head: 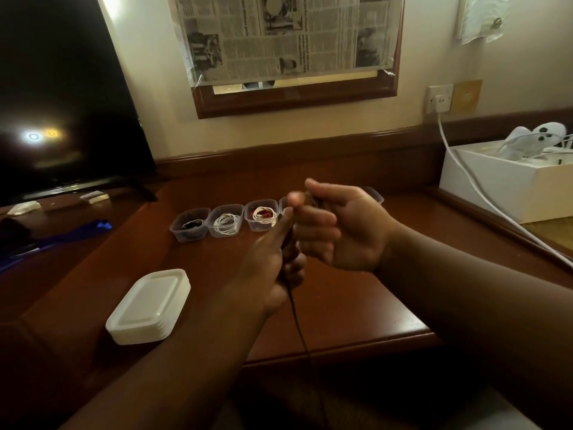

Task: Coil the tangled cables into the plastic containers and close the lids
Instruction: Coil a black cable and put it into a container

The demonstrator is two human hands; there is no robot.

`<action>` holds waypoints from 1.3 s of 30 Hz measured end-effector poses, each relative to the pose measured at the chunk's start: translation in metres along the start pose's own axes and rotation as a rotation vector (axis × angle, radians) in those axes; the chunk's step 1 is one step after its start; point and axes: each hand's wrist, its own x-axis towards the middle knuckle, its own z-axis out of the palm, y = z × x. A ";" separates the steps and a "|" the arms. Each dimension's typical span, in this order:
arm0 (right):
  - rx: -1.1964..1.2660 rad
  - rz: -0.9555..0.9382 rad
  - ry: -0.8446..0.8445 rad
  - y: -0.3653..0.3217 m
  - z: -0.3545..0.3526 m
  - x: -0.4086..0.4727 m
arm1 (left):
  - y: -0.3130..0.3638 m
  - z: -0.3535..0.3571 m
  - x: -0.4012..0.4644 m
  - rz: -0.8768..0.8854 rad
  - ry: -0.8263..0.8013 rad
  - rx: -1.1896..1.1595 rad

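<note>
Black cable (298,324) hangs at frame centre; my left hand (273,262) grips it, fingers curled. Right hand (338,225) pinches its upper end w/ curled fingers, above wooden desk (356,305).

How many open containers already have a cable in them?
3 in the row behind the hands: black cable, white cable, white-and-red cable. Further containers behind the hands are hidden.

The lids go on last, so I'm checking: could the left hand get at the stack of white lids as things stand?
Probably yes, once freed. The stack of lids sits in the open just beside the left hand, nothing between, but its fingers grip the black cable.
</note>
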 end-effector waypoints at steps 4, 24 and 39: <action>-0.250 -0.407 0.429 0.008 0.009 0.010 | -0.005 0.007 -0.004 -0.035 -0.029 0.112; -0.357 0.360 0.227 0.001 -0.005 -0.008 | -0.007 -0.028 0.006 0.200 -0.011 0.216; -2.096 -0.199 0.660 0.032 -0.028 -0.007 | -0.011 -0.022 -0.006 0.315 -0.011 0.783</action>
